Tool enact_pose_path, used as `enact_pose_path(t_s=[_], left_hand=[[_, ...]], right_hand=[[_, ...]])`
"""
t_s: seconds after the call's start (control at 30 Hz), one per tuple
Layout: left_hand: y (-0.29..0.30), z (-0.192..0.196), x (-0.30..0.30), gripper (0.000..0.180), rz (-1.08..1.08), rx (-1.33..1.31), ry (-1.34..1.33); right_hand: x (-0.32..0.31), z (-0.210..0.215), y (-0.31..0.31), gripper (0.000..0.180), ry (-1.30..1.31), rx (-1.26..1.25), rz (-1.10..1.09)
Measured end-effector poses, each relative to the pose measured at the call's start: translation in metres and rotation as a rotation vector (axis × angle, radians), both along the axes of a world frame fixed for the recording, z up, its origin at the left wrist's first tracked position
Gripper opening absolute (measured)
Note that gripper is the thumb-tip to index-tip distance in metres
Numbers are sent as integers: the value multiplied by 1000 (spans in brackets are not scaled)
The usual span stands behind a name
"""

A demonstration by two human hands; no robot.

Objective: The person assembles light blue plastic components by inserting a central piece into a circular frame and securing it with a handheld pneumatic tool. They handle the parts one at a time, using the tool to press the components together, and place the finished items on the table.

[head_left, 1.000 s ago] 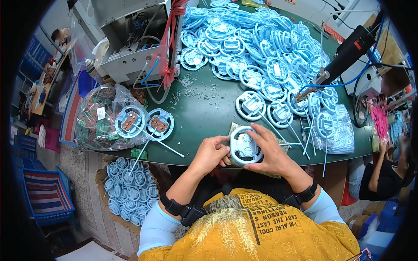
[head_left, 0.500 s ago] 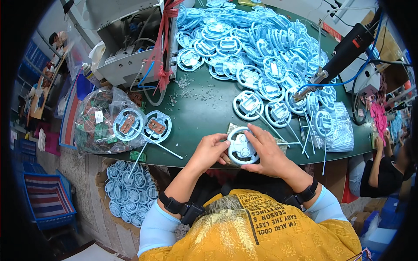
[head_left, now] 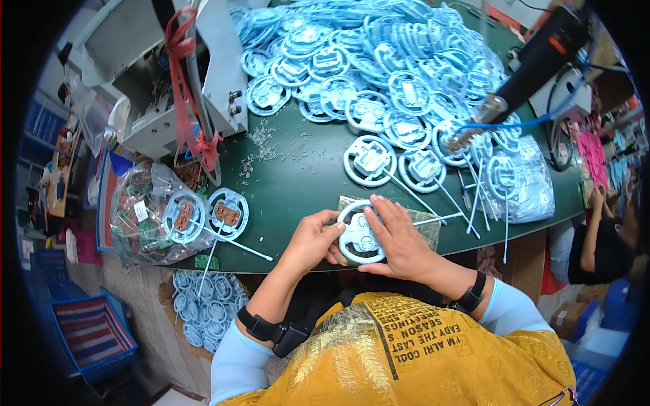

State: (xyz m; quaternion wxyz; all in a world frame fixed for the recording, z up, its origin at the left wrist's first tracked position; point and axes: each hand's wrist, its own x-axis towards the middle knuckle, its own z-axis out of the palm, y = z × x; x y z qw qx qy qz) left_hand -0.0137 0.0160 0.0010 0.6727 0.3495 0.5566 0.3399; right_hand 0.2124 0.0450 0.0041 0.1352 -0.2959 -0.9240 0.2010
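A light-blue toy steering wheel point(head_left: 366, 254), with raised round shapes on its hub, is between my hands at the table's near edge. My left hand point(head_left: 315, 238) pinches its left rim between thumb and fingers. Across its right side lies my right hand point(head_left: 398, 238), fingers pressed over the hub and rim, thumb at the lower edge. A white stick point(head_left: 437, 218) sticks out to the right beyond my right hand. Under the wheel, a flat mat or pad point(head_left: 425, 233) partly shows. What my fingers touch beneath the wheel is hidden.
A large heap of blue wheels point(head_left: 379, 51) covers the table's far side. Two wheels with brown boards point(head_left: 225, 214) rest by a bag of green circuit boards point(head_left: 139, 230). A black tool point(head_left: 535, 64) hangs at right. More wheels fill a floor box point(head_left: 203, 298).
My right hand has slid further over the wheel's hub, covering more of it. My left hand stays on the left rim. The whole view has shifted slightly.
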Motion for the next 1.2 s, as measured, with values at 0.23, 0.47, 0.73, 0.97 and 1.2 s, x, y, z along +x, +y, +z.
enact_pose_path(t_s=[0.23,0.47,0.73,0.97,1.2], left_hand=[[-5,8,-3,30,-41,104,98],[-17,13,8,20,25,577,314],[-21,-5,16,36,75,1106,764],[-29,1,19,37,27,1255,923],[-34,-6,16,41,-93,1303,1043]], right_hand=[[37,37,16,41,506,58,-231],[69,144,133,46,1194,-212,-276],[53,168,149,36,969,-53,-190],[-6,218,82,44,1221,-422,-171],[-18,199,79,46,1367,-493,-10]])
